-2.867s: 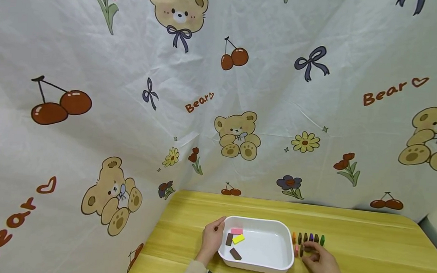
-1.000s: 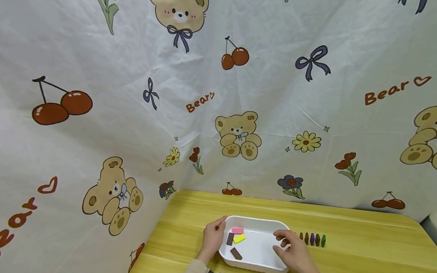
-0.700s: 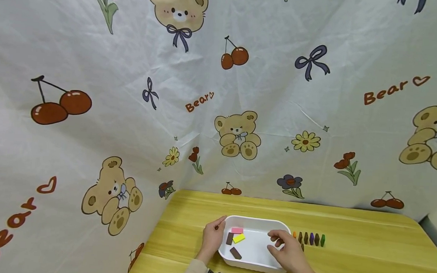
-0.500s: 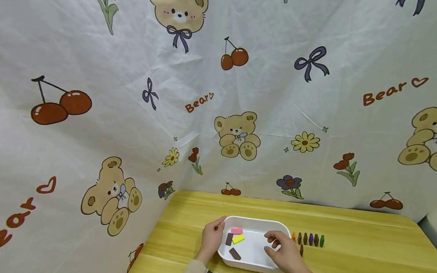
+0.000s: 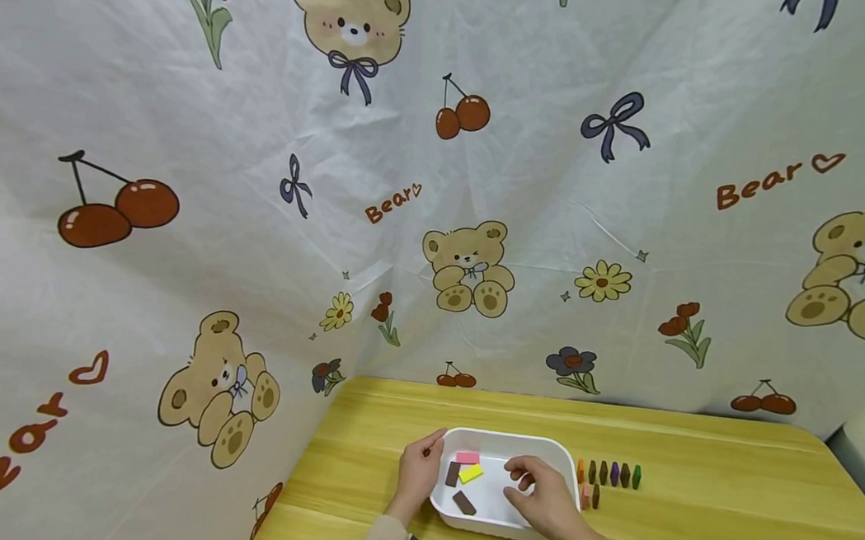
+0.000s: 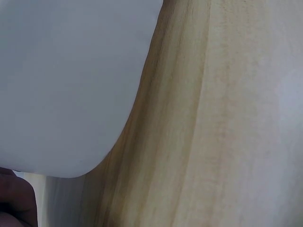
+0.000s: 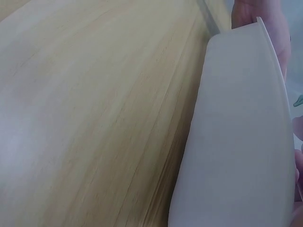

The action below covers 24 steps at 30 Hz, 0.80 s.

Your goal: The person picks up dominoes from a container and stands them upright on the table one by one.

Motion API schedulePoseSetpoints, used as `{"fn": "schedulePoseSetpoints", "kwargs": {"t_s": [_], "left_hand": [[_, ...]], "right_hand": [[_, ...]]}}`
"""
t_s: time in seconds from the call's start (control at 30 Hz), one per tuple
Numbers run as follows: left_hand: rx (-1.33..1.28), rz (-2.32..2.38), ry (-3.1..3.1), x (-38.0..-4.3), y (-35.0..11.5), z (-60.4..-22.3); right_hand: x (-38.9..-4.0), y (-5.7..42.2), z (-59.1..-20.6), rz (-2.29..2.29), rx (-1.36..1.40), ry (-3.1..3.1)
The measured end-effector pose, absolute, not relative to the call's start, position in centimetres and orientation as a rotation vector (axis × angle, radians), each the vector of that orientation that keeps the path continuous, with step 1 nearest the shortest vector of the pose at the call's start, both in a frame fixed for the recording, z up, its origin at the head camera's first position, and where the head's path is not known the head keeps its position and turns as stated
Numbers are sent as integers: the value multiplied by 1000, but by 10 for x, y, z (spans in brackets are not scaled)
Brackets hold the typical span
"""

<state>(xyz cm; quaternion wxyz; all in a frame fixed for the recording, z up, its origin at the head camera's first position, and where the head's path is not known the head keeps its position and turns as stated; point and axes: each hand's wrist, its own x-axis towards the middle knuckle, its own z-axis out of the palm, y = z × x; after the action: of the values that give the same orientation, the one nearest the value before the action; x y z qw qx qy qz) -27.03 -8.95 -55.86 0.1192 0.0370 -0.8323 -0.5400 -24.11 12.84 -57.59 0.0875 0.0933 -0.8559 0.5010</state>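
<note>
A white plastic tray (image 5: 501, 532) stands on the wooden table, holding a pink block (image 5: 468, 458), a yellow block (image 5: 471, 473) and two dark brown blocks, one of them (image 5: 464, 503) near the front. My left hand (image 5: 417, 477) grips the tray's left rim. Over the inside of the tray hovers my right hand (image 5: 546, 500), thumb and fingers bent but apart, with nothing seen between them. In the right wrist view the tray's side wall (image 7: 236, 127) hides most of the right hand; fingers (image 7: 298, 165) show at the right edge.
Just right of the tray, several blocks stand upright in a row, from an orange one (image 5: 580, 471) to a green one (image 5: 637, 477). In front of them stand a pink block (image 5: 585, 497) and a brown block (image 5: 596, 496). A bear-print cloth (image 5: 527, 177) hangs behind the table.
My right hand has left the standing blocks, crossed over the tray's right rim and drifted further left above its inside. The left hand stays on the rim; the blocks look unmoved.
</note>
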Motion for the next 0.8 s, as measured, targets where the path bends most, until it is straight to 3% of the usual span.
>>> {"fn": "schedulePoseSetpoints", "kwargs": {"t_s": [0.5, 0.8], "left_hand": [[118, -1602, -2442, -265, -89, -547], [101, -1635, -2443, -275, -93, -565]], "right_hand": [[-251, 109, -580, 1462, 304, -2582], [-254, 106, -581, 1490, 353, -2582]]}}
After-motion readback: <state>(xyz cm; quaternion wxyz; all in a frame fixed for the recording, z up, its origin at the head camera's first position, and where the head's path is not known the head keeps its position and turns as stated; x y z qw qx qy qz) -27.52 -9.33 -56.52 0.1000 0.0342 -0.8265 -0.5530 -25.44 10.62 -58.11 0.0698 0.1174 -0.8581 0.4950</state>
